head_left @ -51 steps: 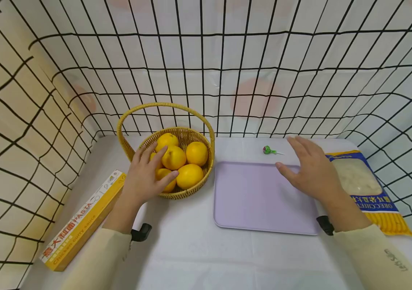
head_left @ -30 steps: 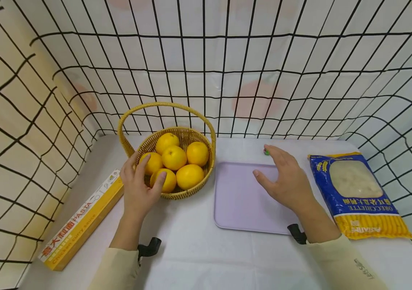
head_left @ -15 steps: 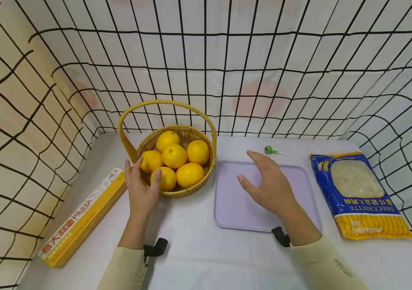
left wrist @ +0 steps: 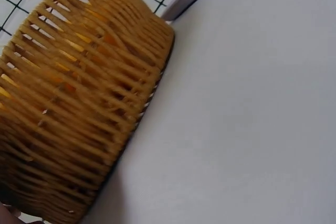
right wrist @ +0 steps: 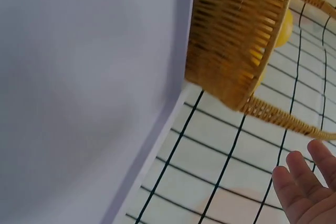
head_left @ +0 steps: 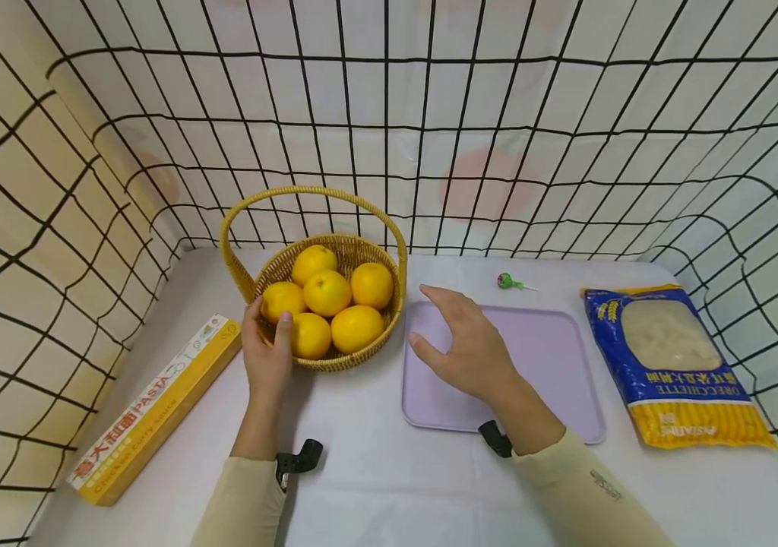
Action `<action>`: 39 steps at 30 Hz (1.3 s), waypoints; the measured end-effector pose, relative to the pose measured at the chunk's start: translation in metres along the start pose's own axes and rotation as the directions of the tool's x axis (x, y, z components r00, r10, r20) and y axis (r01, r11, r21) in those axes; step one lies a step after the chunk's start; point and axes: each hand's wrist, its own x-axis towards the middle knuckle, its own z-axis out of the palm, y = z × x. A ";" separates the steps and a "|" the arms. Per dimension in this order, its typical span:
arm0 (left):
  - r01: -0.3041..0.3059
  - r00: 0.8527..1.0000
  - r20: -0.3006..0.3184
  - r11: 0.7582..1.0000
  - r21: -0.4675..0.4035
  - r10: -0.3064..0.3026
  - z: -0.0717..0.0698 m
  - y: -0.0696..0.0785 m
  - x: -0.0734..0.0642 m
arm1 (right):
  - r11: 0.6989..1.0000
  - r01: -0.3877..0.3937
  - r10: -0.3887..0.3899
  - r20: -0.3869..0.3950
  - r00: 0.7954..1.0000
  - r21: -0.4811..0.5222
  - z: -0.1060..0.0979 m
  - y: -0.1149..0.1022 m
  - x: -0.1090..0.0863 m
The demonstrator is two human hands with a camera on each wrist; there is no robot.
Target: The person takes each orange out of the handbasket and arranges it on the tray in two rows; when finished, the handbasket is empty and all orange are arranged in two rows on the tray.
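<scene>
On the table (head_left: 396, 486), the fruit basket (head_left: 344, 362) is being partly hidden at its near left edge by the left hand (head_left: 269, 355), whose grip cannot be told, while the right hand (head_left: 469, 353), loose and holding nothing, is being held farther right, over the purple tray (head_left: 549, 357).

A long yellow-and-white cardboard box (head_left: 156, 410) lettered "PASTA" lies slantwise at the left of a white-covered table (head_left: 389, 494). Further right sits a flat lilac rectangular tray (head_left: 553, 342) with rounded corners. Just past its far edge lies a green-wrapped lollipop (head_left: 507, 281), its white stick pointing right. Right of the tray, a blue-and-yellow plastic bag (head_left: 676, 365) lies flat. Black wire grid panels (head_left: 386, 123) stand behind and along both sides.
</scene>
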 end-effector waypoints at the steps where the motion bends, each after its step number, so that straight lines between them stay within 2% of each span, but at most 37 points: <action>1: 0.008 1.000 -0.004 1.000 -0.012 -0.008 0.001 -0.001 0.000 | 1.000 0.000 0.000 0.003 1.000 0.011 0.002 -0.002 0.002; 5: 0.005 1.000 -0.027 0.999 -0.052 -0.007 0.006 -0.007 -0.003 | 0.998 -0.009 0.008 0.016 1.000 0.059 0.011 -0.010 0.007; 9: -0.045 0.997 -0.062 0.994 -0.097 0.039 0.007 -0.013 -0.002 | 0.995 -0.023 0.021 0.024 0.999 0.096 0.023 -0.016 0.013; 12: -0.067 0.996 -0.067 0.990 -0.120 0.060 0.006 -0.018 -0.002 | 0.989 -0.045 0.041 0.033 0.999 0.139 0.031 -0.020 0.018; 18: -0.065 0.997 -0.047 0.986 -0.151 0.058 0.005 -0.023 -0.003 | 0.969 -0.099 0.086 0.068 0.994 0.226 0.045 -0.026 0.025; 24: -0.103 0.994 -0.053 0.981 -0.166 0.095 0.006 -0.024 -0.004 | 0.974 -0.109 0.096 0.075 0.993 0.201 0.055 -0.028 0.032; 29: -0.098 0.994 -0.060 0.982 -0.159 0.089 0.006 -0.025 -0.003 | 0.977 -0.128 0.116 0.079 0.990 0.172 0.061 -0.028 0.038; 35: -0.116 0.992 -0.063 0.980 -0.161 0.107 0.005 -0.025 -0.002 | 0.973 -0.103 0.091 0.064 0.994 0.205 0.070 -0.030 0.049; 39: -0.110 0.993 -0.056 0.983 -0.148 0.103 0.005 -0.025 -0.002 | 0.971 -0.093 0.075 0.087 0.993 0.220 0.074 -0.032 0.057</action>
